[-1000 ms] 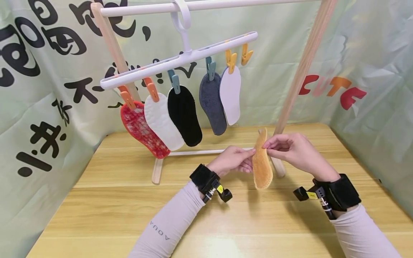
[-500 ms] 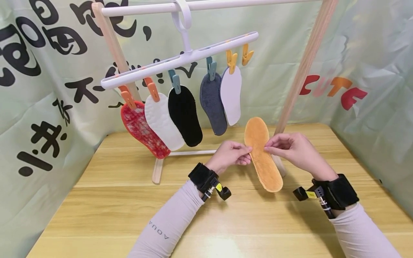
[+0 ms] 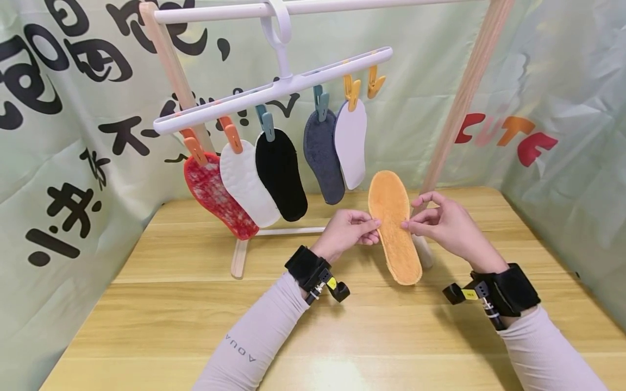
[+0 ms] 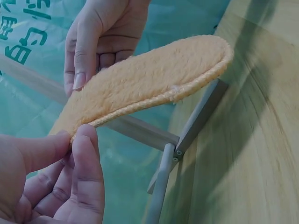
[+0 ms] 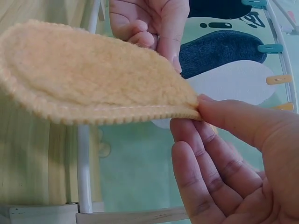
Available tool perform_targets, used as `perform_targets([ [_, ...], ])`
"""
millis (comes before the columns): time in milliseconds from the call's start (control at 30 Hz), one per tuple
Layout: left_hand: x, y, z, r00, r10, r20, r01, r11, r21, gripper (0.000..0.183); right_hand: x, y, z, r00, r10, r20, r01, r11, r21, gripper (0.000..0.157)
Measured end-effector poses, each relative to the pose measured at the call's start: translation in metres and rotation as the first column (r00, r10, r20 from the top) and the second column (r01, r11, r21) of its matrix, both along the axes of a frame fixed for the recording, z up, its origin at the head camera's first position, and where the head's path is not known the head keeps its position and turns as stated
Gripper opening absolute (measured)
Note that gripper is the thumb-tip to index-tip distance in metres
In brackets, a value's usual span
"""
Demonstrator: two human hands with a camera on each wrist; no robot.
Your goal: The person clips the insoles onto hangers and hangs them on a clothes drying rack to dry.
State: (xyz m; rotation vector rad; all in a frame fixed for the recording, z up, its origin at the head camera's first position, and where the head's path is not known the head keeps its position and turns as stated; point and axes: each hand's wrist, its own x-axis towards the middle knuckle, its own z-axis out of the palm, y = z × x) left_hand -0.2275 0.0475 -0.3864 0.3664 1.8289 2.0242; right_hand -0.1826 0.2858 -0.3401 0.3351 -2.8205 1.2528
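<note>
An orange fleecy insole is held above the table, its broad face toward the head camera and its lower end tilted right. My left hand pinches its left edge at the narrow middle between thumb and fingers. On the opposite edge my right hand pinches it likewise, the index finger partly lifted. The left wrist view shows the stitched rim of the insole and both thumbs on it. From the right wrist, the insole spreads left of the pinching thumb.
A white hanger hangs from the rack's top bar. Clothespins on it hold red, white, black, grey and pale insoles. One yellow clothespin at the right end holds nothing. A wooden post stands behind the right hand.
The orange insole has turned from nearly edge-on to face-on and risen slightly. Both hands still pinch its sides; the right index finger has lifted a little.
</note>
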Motion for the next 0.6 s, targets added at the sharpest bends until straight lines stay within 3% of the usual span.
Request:
perform_targets([
  [133,0.001,-0.001,0.002,0.999,0.003,-0.037,-0.003,1.0,-0.009,0.012,-0.002,0.0,-0.001,1.0,-0.003,0.012,0.003,1.0,0.001,0.058],
  [367,0.003,-0.001,0.004,0.989,0.02,-0.147,-0.031,0.997,-0.077,0.014,-0.005,-0.001,-0.008,0.999,0.031,-0.044,-0.032,0.999,-0.014,0.023],
  [600,0.003,-0.004,0.01,0.977,0.024,-0.21,-0.05,0.992,-0.119,0.016,-0.007,-0.001,-0.012,0.995,0.056,-0.077,-0.057,0.998,-0.015,0.015],
])
